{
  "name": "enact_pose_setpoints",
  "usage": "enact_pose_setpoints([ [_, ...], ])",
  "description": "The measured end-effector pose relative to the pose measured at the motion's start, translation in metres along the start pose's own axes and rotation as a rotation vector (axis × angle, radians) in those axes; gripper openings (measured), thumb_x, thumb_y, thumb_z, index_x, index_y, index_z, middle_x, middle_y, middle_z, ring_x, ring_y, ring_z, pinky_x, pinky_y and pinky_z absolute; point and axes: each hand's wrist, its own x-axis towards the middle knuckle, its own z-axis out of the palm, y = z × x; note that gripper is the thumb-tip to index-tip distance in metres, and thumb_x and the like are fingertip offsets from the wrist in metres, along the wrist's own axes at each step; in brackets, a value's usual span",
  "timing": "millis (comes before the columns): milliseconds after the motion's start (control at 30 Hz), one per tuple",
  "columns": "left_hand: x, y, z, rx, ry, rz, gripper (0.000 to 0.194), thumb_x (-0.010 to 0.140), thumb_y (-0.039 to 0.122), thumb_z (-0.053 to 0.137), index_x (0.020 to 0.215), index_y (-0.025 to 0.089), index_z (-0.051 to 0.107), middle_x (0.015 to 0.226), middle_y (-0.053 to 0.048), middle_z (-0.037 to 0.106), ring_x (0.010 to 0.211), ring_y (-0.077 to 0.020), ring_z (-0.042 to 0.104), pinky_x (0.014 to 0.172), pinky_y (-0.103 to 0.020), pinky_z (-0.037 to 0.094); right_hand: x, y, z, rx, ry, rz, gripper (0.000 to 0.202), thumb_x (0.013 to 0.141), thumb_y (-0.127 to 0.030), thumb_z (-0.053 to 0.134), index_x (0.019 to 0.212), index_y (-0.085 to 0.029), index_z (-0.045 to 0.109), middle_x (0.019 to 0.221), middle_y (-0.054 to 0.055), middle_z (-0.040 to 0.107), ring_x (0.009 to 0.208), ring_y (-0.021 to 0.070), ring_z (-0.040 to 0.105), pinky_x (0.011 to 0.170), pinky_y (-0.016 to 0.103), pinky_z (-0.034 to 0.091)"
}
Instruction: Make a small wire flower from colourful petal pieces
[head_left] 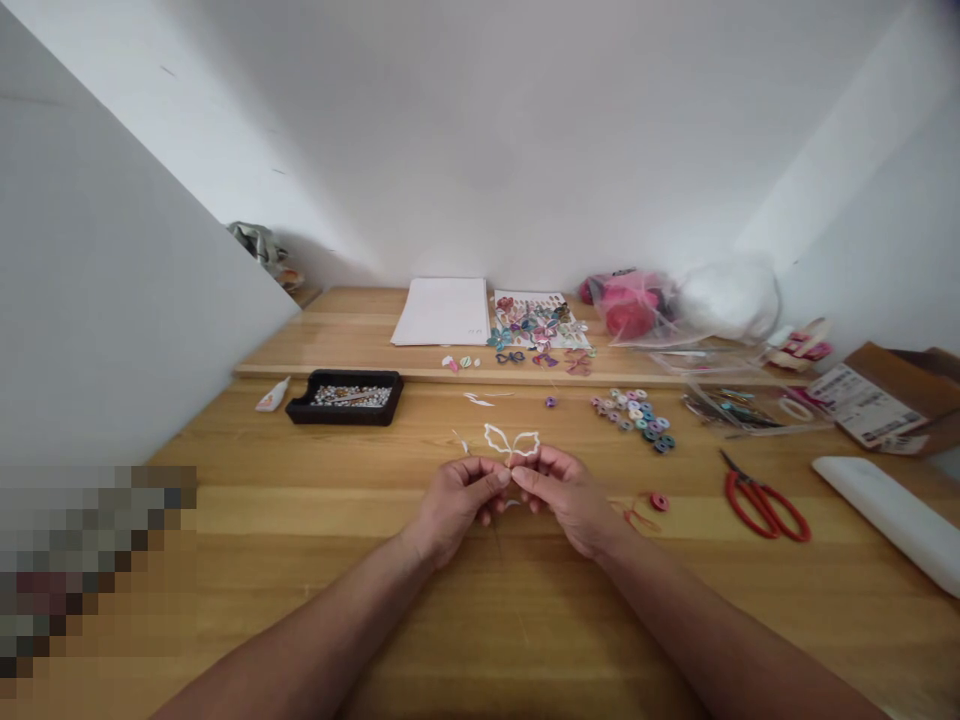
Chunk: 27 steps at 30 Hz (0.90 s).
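Observation:
Two white leaf-shaped loops (513, 440), like open outlines of petals or wings, stand up from between my fingertips. My left hand (465, 500) pinches their base from the left with thumb and forefinger. From the right, my right hand (559, 490) closes on the same base, its thumb almost touching the left thumb. The fingers hide the join at the bottom. Just beyond my hands, thin white strips (478, 399) lie on the wood, with a small purple spool (550, 402) to their right.
Red-handled scissors (765, 505), a red spool (658, 502) and several coloured spools (637, 415) lie to the right. At left stand a black tray (345, 398) of beads and a glue bottle (272, 395). A raised shelf (337, 340) holds white paper (442, 312) and colourful bows (536, 325).

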Motion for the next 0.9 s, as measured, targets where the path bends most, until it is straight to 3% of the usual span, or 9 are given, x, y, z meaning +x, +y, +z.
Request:
enact_pose_setpoints([
  [433,-0.0006,0.0005,0.0029,0.081,0.032,0.024,0.039,0.073,0.049,0.073,0.077,0.012,0.064,0.061,-0.001,0.059,0.051,-0.0087,0.05,0.047,-0.02,0.038,0.0,0.0041,0.0021,0.069,-0.026,0.023,0.025,0.072,-0.038,0.078,0.083,-0.02,0.066,0.084,0.001,0.065,0.063,0.0111,0.055,0.052,0.024,0.035],
  [900,0.0017,-0.0044,0.0016,0.108,0.005,0.016,0.037,0.074,0.048,0.073,0.078,0.013,0.062,0.062,-0.001,0.062,0.051,-0.0083,0.051,0.044,-0.018,0.036,-0.001,0.0033,0.0047,0.156,0.005,0.059,0.026,0.068,-0.034,0.081,0.077,-0.02,0.06,0.069,-0.003,0.059,0.055,0.0081,0.048,0.049,0.022,0.035],
])
